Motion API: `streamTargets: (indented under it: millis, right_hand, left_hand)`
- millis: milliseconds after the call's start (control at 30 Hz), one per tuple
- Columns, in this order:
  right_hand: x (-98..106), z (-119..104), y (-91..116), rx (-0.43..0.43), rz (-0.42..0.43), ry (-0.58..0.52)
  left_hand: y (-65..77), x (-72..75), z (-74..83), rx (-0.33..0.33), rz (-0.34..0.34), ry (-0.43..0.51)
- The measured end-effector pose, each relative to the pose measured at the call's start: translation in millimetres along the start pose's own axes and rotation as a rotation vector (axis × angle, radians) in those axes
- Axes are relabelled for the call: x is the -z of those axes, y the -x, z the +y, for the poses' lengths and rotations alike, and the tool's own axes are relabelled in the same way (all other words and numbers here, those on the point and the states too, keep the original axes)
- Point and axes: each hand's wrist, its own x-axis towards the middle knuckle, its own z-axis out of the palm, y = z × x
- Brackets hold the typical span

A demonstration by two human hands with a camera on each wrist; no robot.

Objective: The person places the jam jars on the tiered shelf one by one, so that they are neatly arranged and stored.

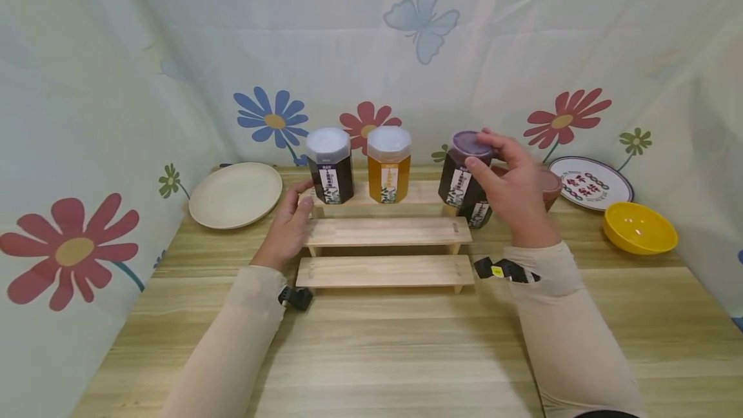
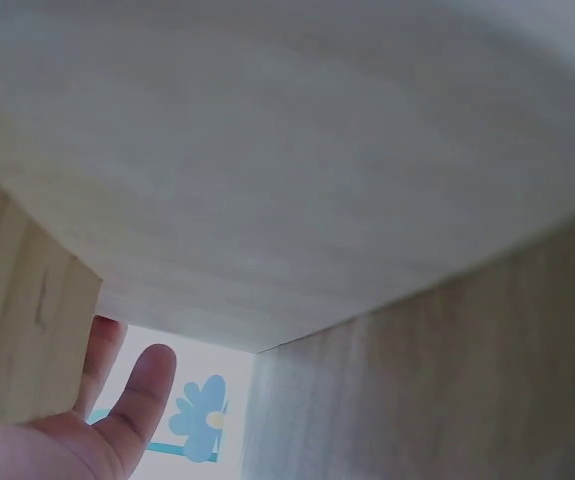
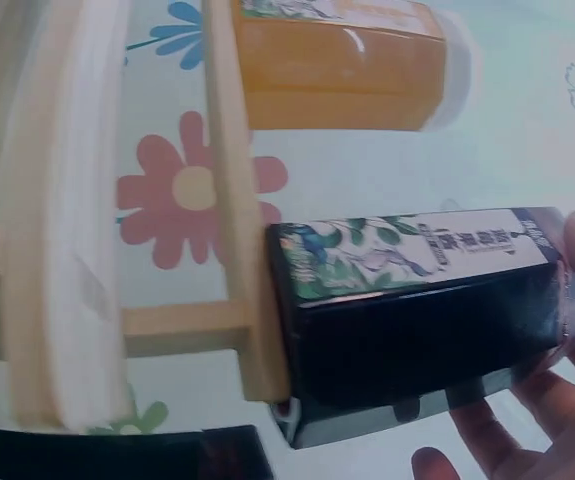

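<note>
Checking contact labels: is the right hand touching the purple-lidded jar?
Touching: the right wrist view shows the right hand gripping the purple-lidded jar around its top.

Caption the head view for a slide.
Right hand grips a purple-lidded jar at the three-tier wooden rack holding two white-lidded jars.

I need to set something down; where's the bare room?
Bare: the middle step, the lowest step, and the table before it, between the forearms; also the top step between amber jar and purple-lidded jar. Crowded: the table's right rear, around right hand, patterned plate and yellow bowl.
</note>
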Motion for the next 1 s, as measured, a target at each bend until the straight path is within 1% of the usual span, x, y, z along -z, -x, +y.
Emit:
streamTargets:
  millis: [167,400,533,633,933,1000]
  right_hand:
    - [-5,4,0,0.023,-0.027,-0.035]
    - [-6,6,-1,0.049,-0.024,-0.014]
    - [-7,7,-1,0.027,-0.044,-0.028]
    - [-10,7,-1,0.008,-0.064,-0.061]
    - [-18,13,-3,0.013,-0.132,-0.164]
    - [-18,12,-2,0.007,-0.139,-0.158]
  left_hand:
    - [0.1,-0.4,-0.4,-0.004,0.0,-0.011]
    - [-0.3,0.0,-1.9,-0.005,0.004,-0.014]
    - [-0.1,0.4,-3.2,-0.007,0.001,-0.012]
    - [0.0,0.7,-3.4,-0.006,-0.001,-0.007]
    - [-0.2,0.5,-3.3,-0.01,0.002,0.025]
    - [-0.7,0.2,-3.8,-0.012,-0.002,0.032]
